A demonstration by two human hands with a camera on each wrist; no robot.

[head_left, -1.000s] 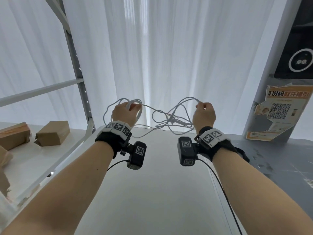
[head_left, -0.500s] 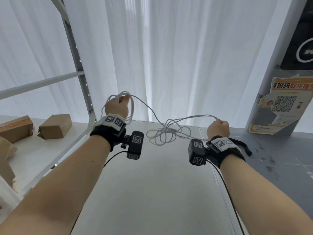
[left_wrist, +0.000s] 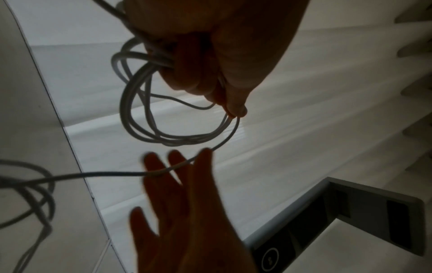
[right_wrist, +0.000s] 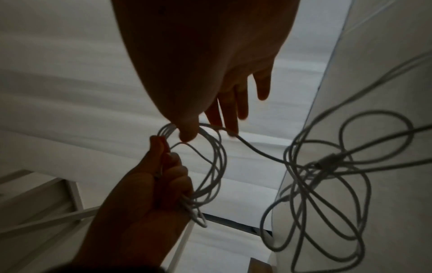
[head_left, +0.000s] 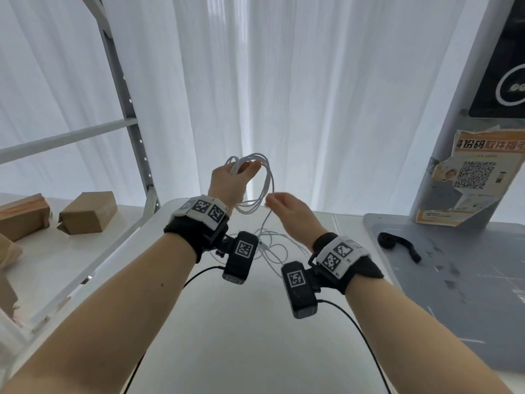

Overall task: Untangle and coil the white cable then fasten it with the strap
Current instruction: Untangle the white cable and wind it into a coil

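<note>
White, limp and light, the cable (head_left: 267,180) is drooping from your left hand (head_left: 230,180), which is gripping the coils, while your right hand (head_left: 292,211), fingers spread, is guiding the slack strand.

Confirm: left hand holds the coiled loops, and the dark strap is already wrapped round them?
Not quite. The left hand holds the coiled cable, but the strap lies loose on the grey surface at right, as the head view shows.

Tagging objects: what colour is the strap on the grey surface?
Dark, near black; the strap shows best in the head view.
</note>
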